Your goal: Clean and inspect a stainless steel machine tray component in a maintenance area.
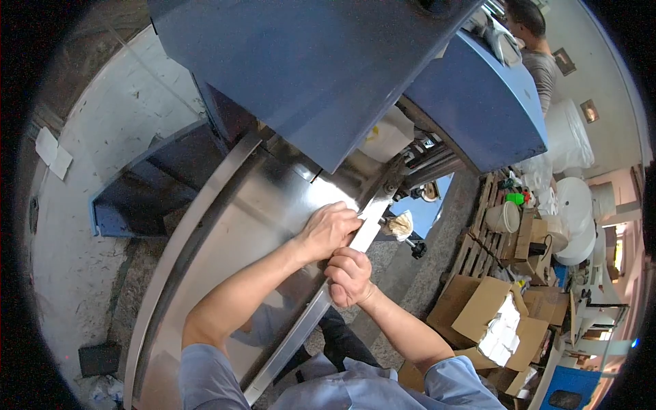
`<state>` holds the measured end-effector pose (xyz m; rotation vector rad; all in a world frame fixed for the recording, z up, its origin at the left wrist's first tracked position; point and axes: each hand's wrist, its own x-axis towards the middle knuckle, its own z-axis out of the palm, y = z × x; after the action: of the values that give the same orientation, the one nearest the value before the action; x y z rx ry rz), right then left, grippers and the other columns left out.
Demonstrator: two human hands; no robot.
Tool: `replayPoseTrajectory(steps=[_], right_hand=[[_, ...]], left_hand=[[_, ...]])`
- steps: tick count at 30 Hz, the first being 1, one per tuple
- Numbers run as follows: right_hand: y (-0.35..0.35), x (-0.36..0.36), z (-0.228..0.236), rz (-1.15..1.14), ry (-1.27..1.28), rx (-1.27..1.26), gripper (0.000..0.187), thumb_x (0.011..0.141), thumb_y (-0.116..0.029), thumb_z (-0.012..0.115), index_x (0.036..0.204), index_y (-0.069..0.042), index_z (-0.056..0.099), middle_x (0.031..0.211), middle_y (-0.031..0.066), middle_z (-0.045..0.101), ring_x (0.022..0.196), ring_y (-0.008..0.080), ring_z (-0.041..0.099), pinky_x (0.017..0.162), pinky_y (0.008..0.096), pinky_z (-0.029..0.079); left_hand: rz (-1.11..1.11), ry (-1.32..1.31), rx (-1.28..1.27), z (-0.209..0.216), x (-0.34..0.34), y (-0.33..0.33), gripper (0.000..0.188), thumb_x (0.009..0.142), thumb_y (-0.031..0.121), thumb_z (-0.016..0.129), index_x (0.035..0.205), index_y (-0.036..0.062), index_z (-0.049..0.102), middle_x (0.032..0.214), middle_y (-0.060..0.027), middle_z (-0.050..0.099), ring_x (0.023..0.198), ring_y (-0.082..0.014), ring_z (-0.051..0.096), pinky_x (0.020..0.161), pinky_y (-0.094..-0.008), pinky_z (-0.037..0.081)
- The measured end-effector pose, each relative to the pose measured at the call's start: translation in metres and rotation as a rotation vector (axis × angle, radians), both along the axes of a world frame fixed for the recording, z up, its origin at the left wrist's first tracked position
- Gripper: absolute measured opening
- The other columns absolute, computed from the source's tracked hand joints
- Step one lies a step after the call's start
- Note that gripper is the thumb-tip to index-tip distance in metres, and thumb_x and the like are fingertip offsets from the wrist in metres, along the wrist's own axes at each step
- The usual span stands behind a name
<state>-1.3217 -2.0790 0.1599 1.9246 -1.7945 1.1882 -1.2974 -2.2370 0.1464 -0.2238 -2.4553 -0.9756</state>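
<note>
A long, shiny metal tray (pixel 256 212) slopes beneath my arms, with a pale metal rail (pixel 290 345) along its right edge. A white strip (pixel 369 231) lies along the upper part of that rail. My left hand (pixel 329 231) is over the tray, its fingers curled and pressed together against the strip's inner side; what is under the fingertips is hidden. Just below it, my right hand (pixel 350 275) is closed in a fist around the strip at the rail. The two hands nearly touch.
Blue machine housings (pixel 287 61) overhang the tray's far end. A black knob (pixel 418 250) and a cloth-like wad (pixel 400 225) sit right of the rail. Open cardboard boxes (pixel 465 307), a wooden pallet (pixel 478 229) and a white bucket (pixel 503 217) stand rightward. A person (pixel 536 55) is at the back right.
</note>
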Motion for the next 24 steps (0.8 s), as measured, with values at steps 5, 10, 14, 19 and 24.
replayPoseTrajectory(steps=[5,10,14,19,24], right_hand=[[0.0009,0.0017,-0.0033,0.002,-0.007,0.001,0.03,0.087,-0.029,0.047,0.083,-0.005,0.064,0.087,0.0117,0.064,0.09,0.031,0.062,0.08,0.0401,0.049],[0.0001,0.0011,-0.0035,0.0,-0.006,-0.006,0.03,0.087,-0.029,0.047,0.083,-0.005,0.064,0.087,0.0116,0.064,0.09,0.031,0.062,0.08,0.0402,0.049],[0.0007,-0.0003,-0.0033,0.004,-0.01,-0.003,0.028,0.084,-0.03,0.051,0.086,-0.006,0.065,0.092,0.0094,0.063,0.093,0.0289,0.063,0.072,0.0386,0.049],[0.001,-0.0004,-0.0045,0.002,-0.004,-0.004,0.026,0.083,-0.03,0.052,0.086,-0.006,0.065,0.092,0.0089,0.063,0.093,0.0288,0.063,0.072,0.0387,0.048],[0.0006,0.0001,-0.0038,-0.004,-0.006,-0.005,0.024,0.082,-0.029,0.053,0.086,-0.007,0.064,0.091,0.0083,0.062,0.094,0.0285,0.063,0.072,0.0384,0.048]], left_hand=[[0.052,0.002,0.056,0.0003,0.0002,0.0034,0.004,0.073,0.008,0.067,0.074,0.006,0.064,0.075,-0.0066,0.059,0.078,-0.0271,0.056,0.071,-0.039,0.05],[0.02,-0.019,0.015,-0.0027,0.0006,0.0009,0.009,0.072,0.009,0.07,0.078,0.0049,0.064,0.077,-0.0062,0.058,0.08,-0.028,0.055,0.071,-0.0397,0.049],[-0.023,-0.057,-0.009,-0.0008,0.0014,-0.0018,0.012,0.072,0.01,0.069,0.083,0.0052,0.066,0.079,-0.0063,0.059,0.081,-0.0281,0.055,0.073,-0.0395,0.049],[0.006,-0.057,0.04,0.0017,0.0008,-0.0012,0.026,0.071,0.01,0.07,0.096,0.0041,0.068,0.084,-0.0079,0.062,0.084,-0.0299,0.057,0.074,-0.0405,0.05],[0.021,-0.039,0.083,0.0053,0.0001,0.0001,0.026,0.071,0.009,0.07,0.096,0.0034,0.068,0.086,-0.009,0.063,0.086,-0.0312,0.058,0.074,-0.0414,0.051]])
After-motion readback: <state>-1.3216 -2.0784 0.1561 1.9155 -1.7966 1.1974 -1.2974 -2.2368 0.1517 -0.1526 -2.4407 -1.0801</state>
